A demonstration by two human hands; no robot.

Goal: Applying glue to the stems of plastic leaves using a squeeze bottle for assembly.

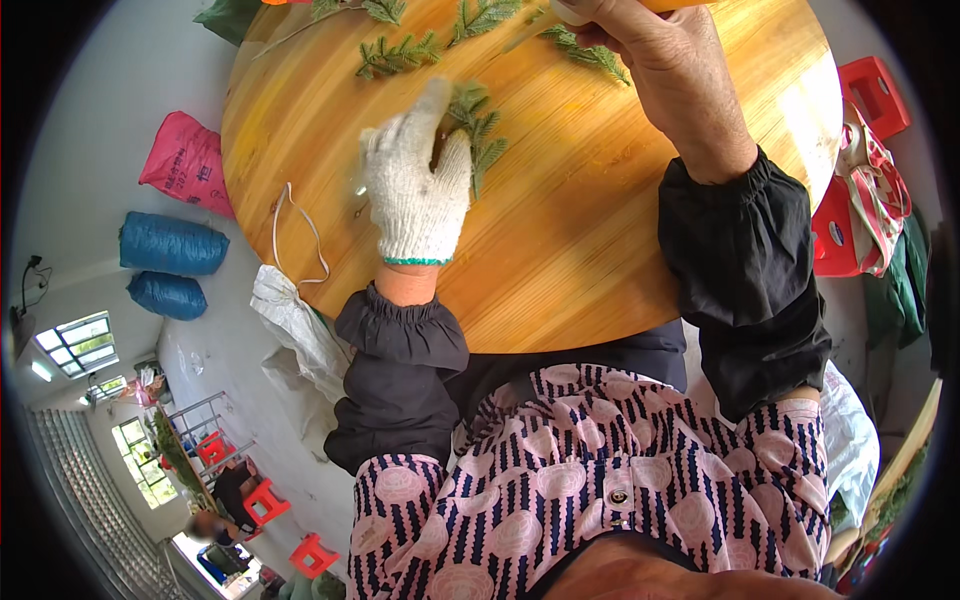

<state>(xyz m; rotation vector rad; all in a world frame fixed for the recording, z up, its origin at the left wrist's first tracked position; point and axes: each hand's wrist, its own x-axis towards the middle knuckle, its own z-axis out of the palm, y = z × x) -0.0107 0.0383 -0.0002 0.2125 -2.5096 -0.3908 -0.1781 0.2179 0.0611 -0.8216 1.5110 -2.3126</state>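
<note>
My left hand point(415, 175) wears a white knit glove with a green cuff edge. Its index finger stretches forward, slightly blurred, and a gap shows between it and the thumb. Right beside the thumb is a green needle-leaved sprig point(485, 140); whether they touch is unclear. Bare and raised at the upper right, my right hand point(670, 60) is closed around an orange object point(672, 4) with a pale round part and a blurred, tapered tip. Most of that object lies beyond the upper edge, so its kind is hidden. More sprigs point(400, 55) lie on the round wooden table point(560, 250).
Left of the table are a pink sack point(190, 160), blue bundles point(172, 243) and a white bag point(300, 320). Red stools point(872, 98) and a striped bag point(878, 190) stand close on the right. Another person point(232, 505) is far off at the lower left.
</note>
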